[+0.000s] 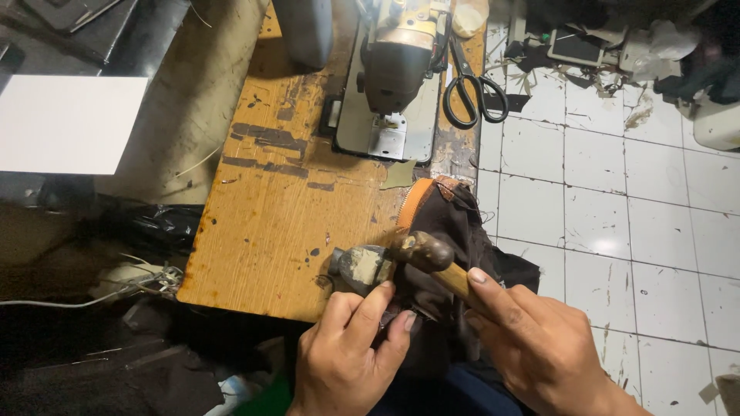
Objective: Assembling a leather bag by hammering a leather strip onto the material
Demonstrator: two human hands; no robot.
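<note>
Worn wooden table [270, 223], white tiled floor [617, 192] at 3 o'clock. Right hand [539, 347] wraps hammer [432, 258]; left hand [347, 354] pinches dark fabric [451, 231] at table's 5 o'clock edge. Sewing machine [393, 62], scissors [470, 85] at 12.

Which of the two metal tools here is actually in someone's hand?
The hammer, gripped by the right hand; the black-handled scissors lie untouched beside the sewing machine.

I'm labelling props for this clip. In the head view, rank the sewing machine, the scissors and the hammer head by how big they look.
1. Sewing machine, clearly largest.
2. Scissors.
3. Hammer head, smallest, even though it sits nearer the camera, with the right hand on its handle.
</note>
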